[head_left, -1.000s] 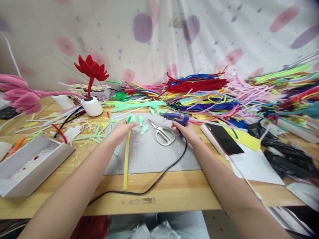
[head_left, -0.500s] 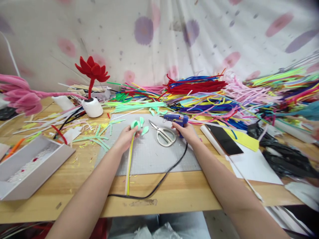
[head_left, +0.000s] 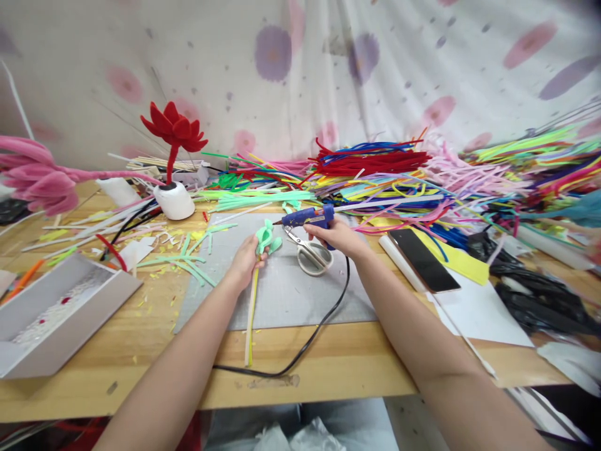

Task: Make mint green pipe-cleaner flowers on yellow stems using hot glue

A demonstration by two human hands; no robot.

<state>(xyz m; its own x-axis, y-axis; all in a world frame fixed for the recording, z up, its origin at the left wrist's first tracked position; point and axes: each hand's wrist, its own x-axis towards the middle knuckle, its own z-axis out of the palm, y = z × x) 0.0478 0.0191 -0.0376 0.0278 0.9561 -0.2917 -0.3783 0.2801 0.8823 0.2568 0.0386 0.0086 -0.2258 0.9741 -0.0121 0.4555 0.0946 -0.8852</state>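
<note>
One blue glue gun [head_left: 306, 218], gripped by your right hand [head_left: 342, 238], points left, long axis crosswise; your left hand [head_left: 246, 258] pinches mint-green petals [head_left: 264, 238], yellow strip [head_left: 252, 313] trailing toward you.

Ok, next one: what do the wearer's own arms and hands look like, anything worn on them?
The left hand and right hand are ungloved. The left forearm and right forearm are slender and bare as far as the frame shows, with no sleeve, watch or wristband visible. Rings or nail polish are too small to make out.
</note>
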